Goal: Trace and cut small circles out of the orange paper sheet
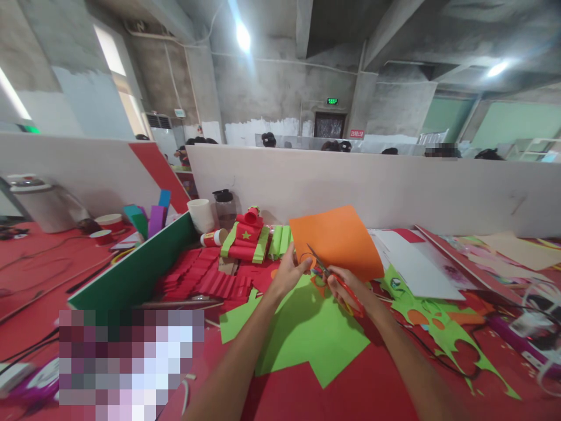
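My left hand (291, 270) pinches the lower left edge of a large orange sheet of paper (344, 242), which is held up above the table. In my right hand (344, 287) is a pair of scissors (323, 266) with orange-red handles. Their blades point up and left across the lower part of the orange sheet, near a curved line on it. Whether the blades are cutting into the paper I cannot tell. Below both hands lie overlapping light green sheets (302, 333), with small orange scraps near the scissors.
A red paper model with a yellow star (246, 235) stands behind folded red strips (197, 275). A green board (135, 263) stands at left. Right are white sheets (416, 263) and green offcuts (438, 333). A white partition (307, 181) runs behind the table; people's heads show beyond.
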The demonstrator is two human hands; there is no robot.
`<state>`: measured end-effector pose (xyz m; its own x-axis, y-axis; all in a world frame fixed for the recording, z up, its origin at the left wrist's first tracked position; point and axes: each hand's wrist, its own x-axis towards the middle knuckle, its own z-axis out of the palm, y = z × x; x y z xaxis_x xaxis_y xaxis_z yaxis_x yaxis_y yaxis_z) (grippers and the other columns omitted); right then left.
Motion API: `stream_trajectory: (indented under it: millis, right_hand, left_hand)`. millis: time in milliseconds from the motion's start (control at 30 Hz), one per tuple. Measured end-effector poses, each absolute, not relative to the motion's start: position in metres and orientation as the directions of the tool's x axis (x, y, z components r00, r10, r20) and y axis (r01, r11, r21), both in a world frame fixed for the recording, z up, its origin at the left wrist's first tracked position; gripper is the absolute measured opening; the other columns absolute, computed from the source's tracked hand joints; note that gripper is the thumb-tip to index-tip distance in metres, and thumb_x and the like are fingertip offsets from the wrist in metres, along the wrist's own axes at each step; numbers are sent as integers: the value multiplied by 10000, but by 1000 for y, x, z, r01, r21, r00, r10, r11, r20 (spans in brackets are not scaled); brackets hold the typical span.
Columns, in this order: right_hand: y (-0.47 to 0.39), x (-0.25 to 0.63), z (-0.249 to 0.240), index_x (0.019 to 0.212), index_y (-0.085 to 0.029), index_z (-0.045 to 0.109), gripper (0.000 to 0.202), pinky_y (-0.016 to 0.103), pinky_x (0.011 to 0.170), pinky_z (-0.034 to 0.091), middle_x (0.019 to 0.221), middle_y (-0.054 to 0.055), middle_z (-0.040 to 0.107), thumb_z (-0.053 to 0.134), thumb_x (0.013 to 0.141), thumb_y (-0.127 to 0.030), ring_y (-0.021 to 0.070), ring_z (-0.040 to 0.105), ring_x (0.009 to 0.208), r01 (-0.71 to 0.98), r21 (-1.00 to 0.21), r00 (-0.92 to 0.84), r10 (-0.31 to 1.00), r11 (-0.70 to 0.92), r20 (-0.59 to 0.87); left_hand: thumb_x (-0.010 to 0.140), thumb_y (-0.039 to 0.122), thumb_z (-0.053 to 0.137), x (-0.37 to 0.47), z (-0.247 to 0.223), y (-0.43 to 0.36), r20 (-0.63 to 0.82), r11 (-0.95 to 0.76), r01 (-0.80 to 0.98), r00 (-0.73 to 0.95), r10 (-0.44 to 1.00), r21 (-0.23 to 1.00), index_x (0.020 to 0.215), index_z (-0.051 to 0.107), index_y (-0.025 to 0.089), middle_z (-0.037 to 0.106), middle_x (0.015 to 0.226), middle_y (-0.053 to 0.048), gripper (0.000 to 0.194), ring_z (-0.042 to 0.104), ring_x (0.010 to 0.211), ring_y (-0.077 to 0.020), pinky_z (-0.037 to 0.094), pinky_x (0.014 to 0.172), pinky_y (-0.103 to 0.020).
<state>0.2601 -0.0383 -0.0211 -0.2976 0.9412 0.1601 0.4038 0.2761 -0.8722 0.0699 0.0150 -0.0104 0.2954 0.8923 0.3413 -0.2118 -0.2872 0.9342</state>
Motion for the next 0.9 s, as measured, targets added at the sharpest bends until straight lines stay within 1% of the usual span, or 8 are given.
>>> stream_trajectory:
  millis: [133,300,433,500,700,800,900]
  right_hand:
    - [-39,262,-19,885,-193,528,498,198,403,329,588,-55,455,486,880,-689,90,402,440,418,-861,-316,935,289,161]
    - [-36,265,-20,880,-191,538,441,201,420,349,599,-49,466,515,895,-631,93,414,457,444,-839,-307,933,316,189]
    - [-33,267,-22,831,-187,539,444,209,421,369,591,-43,468,560,862,-629,102,433,470,449,-836,-302,934,316,191]
    - [-32,267,-22,828,-184,544,443,212,419,369,599,-38,479,575,851,-626,103,439,471,453,-833,-306,933,318,190]
    - [-33,264,-21,858,-188,568,440,214,415,366,582,-36,481,569,852,-628,110,436,468,456,-835,-275,941,307,195]
    - [-35,263,-20,857,-196,563,455,209,405,342,580,-37,471,552,855,-651,108,418,464,450,-840,-267,943,302,197]
    - [-38,260,-18,867,-196,549,476,204,396,318,580,-46,449,562,841,-671,98,385,449,393,-872,-278,941,293,191]
  left_hand:
    - [739,438,742,69,-14,19,337,-279,-212,318,886,936,1272,465,155,637,887,-47,665,567,661,-125,492,605,-240]
    - [746,463,734,67,-18,22,326,-282,-174,334,884,943,1214,474,154,619,826,-17,618,550,616,-110,490,603,-243]
    - [742,466,737,67,-17,21,321,-273,-183,342,883,944,1224,461,162,632,855,-28,633,566,630,-117,495,618,-253]
    - [749,463,730,67,-16,19,320,-274,-176,340,884,945,1220,464,166,626,833,-20,617,563,619,-118,488,609,-251]
    - [792,441,690,66,-13,13,294,-271,-118,283,913,955,1167,489,169,581,725,6,505,567,602,-134,450,569,-245]
    - [787,458,690,68,-11,11,305,-278,-138,253,918,951,1161,484,176,561,692,23,512,551,591,-132,436,564,-243]
    - [777,482,694,71,-9,10,331,-295,-177,229,915,939,1140,484,182,570,689,28,515,535,581,-122,434,569,-240]
